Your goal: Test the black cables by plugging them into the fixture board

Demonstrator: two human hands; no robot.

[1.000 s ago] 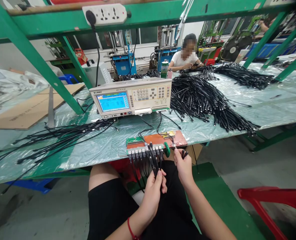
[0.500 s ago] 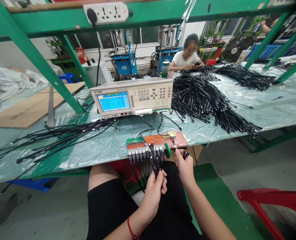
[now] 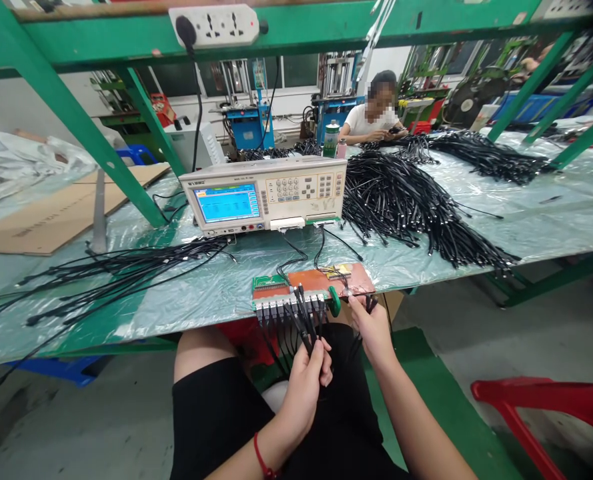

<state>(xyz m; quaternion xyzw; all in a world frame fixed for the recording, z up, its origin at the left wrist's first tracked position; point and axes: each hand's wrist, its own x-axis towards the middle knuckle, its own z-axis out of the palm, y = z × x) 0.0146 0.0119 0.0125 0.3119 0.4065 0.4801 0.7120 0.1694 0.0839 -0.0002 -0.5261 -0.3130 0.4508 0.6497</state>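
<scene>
The lettering on the tester's screen was too small to read. The red stool was cut off by the right edge, both forearms ran out below, and the coworker's face was blurred by square blocks.

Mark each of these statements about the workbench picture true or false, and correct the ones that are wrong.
1. The left hand grips several black cables. True.
2. The right hand is empty. False: it holds dark cables.
3. The screen of the instrument is switched off. False: it is lit blue.
4. A plug sits in the white power strip. True.
5. The large cable pile lies on the cardboard. False: it lies on the plastic-covered table, beside the instrument.
</scene>
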